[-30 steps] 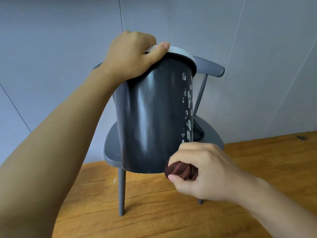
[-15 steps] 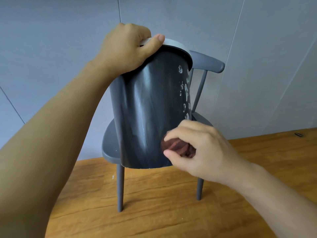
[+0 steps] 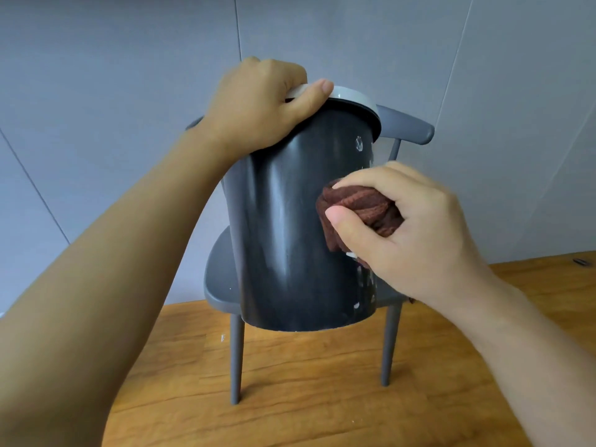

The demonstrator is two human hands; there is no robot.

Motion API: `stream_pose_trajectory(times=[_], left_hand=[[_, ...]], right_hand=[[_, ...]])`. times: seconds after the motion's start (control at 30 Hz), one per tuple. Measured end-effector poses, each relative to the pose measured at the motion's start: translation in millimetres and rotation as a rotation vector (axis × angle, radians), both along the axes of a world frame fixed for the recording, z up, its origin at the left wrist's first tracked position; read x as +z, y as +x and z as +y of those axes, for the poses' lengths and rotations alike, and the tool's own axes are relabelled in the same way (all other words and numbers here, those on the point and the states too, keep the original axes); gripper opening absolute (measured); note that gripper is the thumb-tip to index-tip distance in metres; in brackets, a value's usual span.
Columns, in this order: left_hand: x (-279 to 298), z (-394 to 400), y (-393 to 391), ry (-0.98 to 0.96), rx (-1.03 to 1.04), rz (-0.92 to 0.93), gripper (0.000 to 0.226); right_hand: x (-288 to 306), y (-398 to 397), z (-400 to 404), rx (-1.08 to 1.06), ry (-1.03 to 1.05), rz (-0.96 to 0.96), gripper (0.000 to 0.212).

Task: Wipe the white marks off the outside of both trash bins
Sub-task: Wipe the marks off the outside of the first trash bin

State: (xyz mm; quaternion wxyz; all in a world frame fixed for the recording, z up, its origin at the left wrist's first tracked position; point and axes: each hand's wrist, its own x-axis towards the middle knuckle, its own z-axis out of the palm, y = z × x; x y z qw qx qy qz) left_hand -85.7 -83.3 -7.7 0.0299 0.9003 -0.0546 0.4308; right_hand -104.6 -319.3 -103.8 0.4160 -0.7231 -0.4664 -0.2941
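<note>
A dark grey trash bin (image 3: 290, 240) with a light grey lid rim is held up in the air, tilted, in front of a chair. My left hand (image 3: 258, 104) grips its top rim, thumb over the lid. My right hand (image 3: 409, 230) holds a bunched dark red cloth (image 3: 358, 208) and presses it against the bin's right side at mid height. White marks (image 3: 359, 144) show near the top right of the bin, and more run below the cloth toward the bottom edge. The bin's far side is hidden.
A grey chair (image 3: 222, 285) stands behind the bin against a grey panelled wall. The wooden floor (image 3: 306, 398) spreads below. A small dark object (image 3: 579, 261) lies on the floor at the far right.
My right hand has carried the cloth upward along the bin's right side, from the bottom edge to mid height. Several white marks there are now covered or gone. My left hand keeps its grip.
</note>
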Motion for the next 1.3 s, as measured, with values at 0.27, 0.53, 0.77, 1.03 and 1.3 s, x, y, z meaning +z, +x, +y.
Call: stream_pose_trajectory(times=[0.27, 0.53, 0.77, 1.03, 1.3], left_hand=[[1.1, -22.2, -3.4, 0.106, -0.003, -0.029, 0.060], [-0.1, -1.7, 0.2, 0.039, 0.013, -0.015, 0.061], [-2.3, 7.1, -4.9, -0.008, -0.031, -0.026, 0.060], [-3.6, 13.4, -5.8, -0.067, -0.042, -0.019, 0.060], [-2.4, 15.8, -1.0, -0.075, -0.041, -0.004, 0.061]], right_hand=[[13.1, 1.8, 31.4, -0.194, -0.227, -0.267, 0.037], [-35.4, -20.9, 12.3, -0.001, -0.451, -0.274, 0.026], [-67.6, -37.9, -1.7, 0.117, -0.570, -0.348, 0.029], [-29.6, 6.3, -9.9, 0.029, -0.029, -0.032, 0.020], [-53.1, -6.2, -3.2, 0.072, -0.266, -0.030, 0.023]])
